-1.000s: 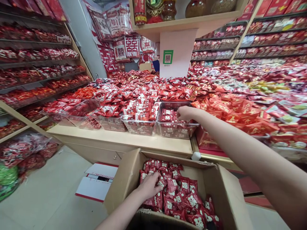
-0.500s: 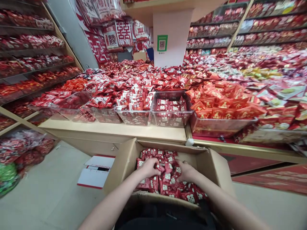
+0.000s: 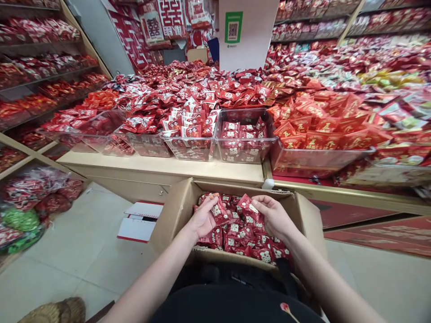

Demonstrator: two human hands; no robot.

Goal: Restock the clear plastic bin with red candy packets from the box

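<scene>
An open cardboard box (image 3: 170, 220) stands before me, holding many small red candy packets (image 3: 235, 233) printed with pale characters and dots. My left hand (image 3: 206, 219) is closed on a red candy packet (image 3: 220, 212) over the left part of the box. Over the right part, my right hand (image 3: 272, 214) pinches another red candy packet (image 3: 248, 206) by its edge, fingers and thumb together. Both held packets are just above the heap. Beyond the box, a clear plastic bin (image 3: 245, 148) contains similar red packets, filled only partway.
Behind the box runs a wooden display ledge (image 3: 161, 168) with more clear bins, among them one of orange-red packets (image 3: 323, 157). A flattened white carton (image 3: 139, 222) lies on the floor at left, near bagged goods (image 3: 43, 193). A white panel bears a QR sign (image 3: 233, 28).
Both hands have come up out of the heap, each now with a red candy packet in its fingers. The view has tilted downward.
</scene>
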